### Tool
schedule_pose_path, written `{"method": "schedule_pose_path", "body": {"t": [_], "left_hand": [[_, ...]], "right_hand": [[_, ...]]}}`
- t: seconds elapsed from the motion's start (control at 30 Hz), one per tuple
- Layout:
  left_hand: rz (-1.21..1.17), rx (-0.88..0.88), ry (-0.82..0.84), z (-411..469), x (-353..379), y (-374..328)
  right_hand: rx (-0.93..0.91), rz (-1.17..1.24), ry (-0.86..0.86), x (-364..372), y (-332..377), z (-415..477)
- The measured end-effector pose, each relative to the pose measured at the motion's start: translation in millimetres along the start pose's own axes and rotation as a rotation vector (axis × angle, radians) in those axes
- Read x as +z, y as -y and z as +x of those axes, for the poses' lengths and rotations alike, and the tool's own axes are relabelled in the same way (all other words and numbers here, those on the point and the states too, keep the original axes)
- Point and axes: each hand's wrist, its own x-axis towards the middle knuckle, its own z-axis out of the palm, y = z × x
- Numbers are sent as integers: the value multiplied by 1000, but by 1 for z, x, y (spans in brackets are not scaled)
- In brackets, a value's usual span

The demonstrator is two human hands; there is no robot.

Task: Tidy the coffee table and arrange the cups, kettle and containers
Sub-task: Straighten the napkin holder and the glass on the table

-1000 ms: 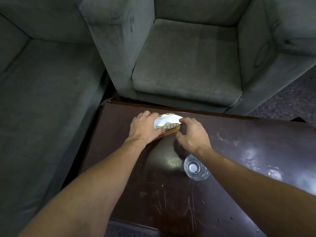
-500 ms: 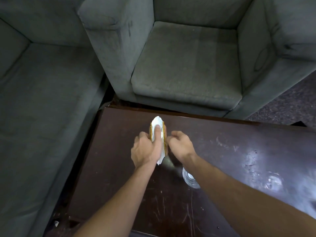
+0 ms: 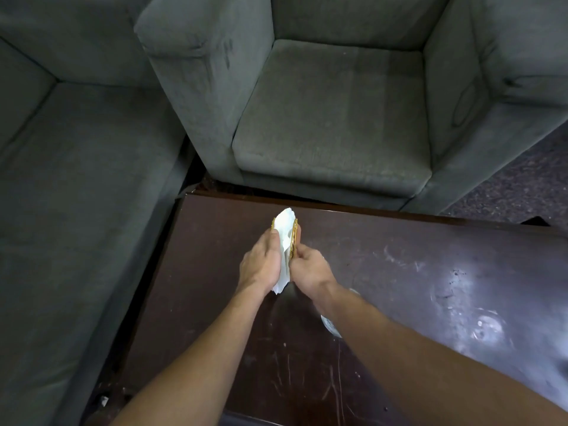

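While we are clamping both hands on the holder point(image 3: 294, 241), left hand point(image 3: 261, 262) gripping one side and right hand point(image 3: 310, 265) pinching the other, it is seeming light, thin and stiff. Its napkins point(image 3: 284, 229) are sagging soft, so we are favouring the frame. It is sitting over the table's point(image 3: 399, 241) far left end, a glass point(image 3: 330, 325) nearby.

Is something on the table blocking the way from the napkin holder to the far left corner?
Nothing visible does. The left hand and right hand hold the napkin holder, and the coffee table toward that corner shows bare wood. The glass sits nearer, under the right forearm.
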Motion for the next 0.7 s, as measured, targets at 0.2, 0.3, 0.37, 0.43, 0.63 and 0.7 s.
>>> {"method": "schedule_pose_path", "body": {"t": [0.2,0.3,0.37,0.43,0.63,0.7], "left_hand": [[-18,6,-180,-14,8,8],[-9,299,-447,-51,15,11],[-6,498,-475,-82,26,21],[-20,591,-392,-109,36,32],[74,499,77,-126,61,74],[111,436,163,-121,65,79]], "right_hand": [[-125,-167,-191,-24,-4,-17],[-276,-219,-312,-44,-18,-35],[-331,-178,-380,-58,-35,-51],[-328,-111,-438,-70,-60,-67],[-177,-146,-319,-80,-135,-83],[-146,-170,-204,-77,-148,-81]]}}
